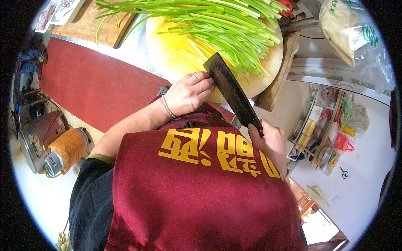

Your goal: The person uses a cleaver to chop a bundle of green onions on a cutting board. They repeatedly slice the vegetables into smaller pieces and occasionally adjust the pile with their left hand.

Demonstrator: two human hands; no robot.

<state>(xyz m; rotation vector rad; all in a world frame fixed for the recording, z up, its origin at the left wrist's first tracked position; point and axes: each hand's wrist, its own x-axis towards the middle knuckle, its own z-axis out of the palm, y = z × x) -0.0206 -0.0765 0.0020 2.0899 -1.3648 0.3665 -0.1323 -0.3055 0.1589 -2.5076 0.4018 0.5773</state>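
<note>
My right hand (269, 136) is wrapped around the handle of a dark-bladed cleaver (230, 89). The blade slants up and left over the near edge of a round chopping board (274, 62). Beside the blade's far end is my left hand (191, 93), its fingers bent and the fingertips partly hidden; whether it pinches anything cannot be made out. A large heap of long green leafy stalks (238, 37) covers the far part of the board, with cut ends to the right. Some thin pale stalks (185, 59) lie loose on the near left of the board.
A rectangular wooden board (91, 23) and a white tray (67, 12) stand at the far left. Red matting (103, 81) stretches along the left. To the right are a plastic bag (340, 29), a cluttered shelf (309, 125) and scissors (344, 173) on a white surface.
</note>
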